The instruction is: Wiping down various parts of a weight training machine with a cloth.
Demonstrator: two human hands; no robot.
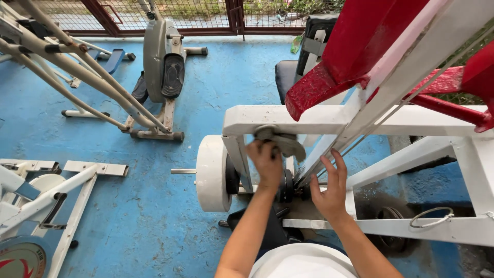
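Observation:
My left hand (265,163) is shut on a grey cloth (282,140) and presses it against the underside of a white horizontal bar (288,118) of a weight machine. My right hand (331,186) is open, with fingers spread, resting against a white slanted bar (329,139) and thin cables. A white round weight plate (212,173) sits on a metal axle just left of my left hand. Dark plates (286,186) sit on the axle between my hands.
Red painted arms (360,46) of the machine hang above right. A grey elliptical trainer (162,67) stands on the blue floor at the back, and a white exercise bike (41,206) at lower left. A mesh fence lines the far edge. A black seat (288,72) stands behind the frame.

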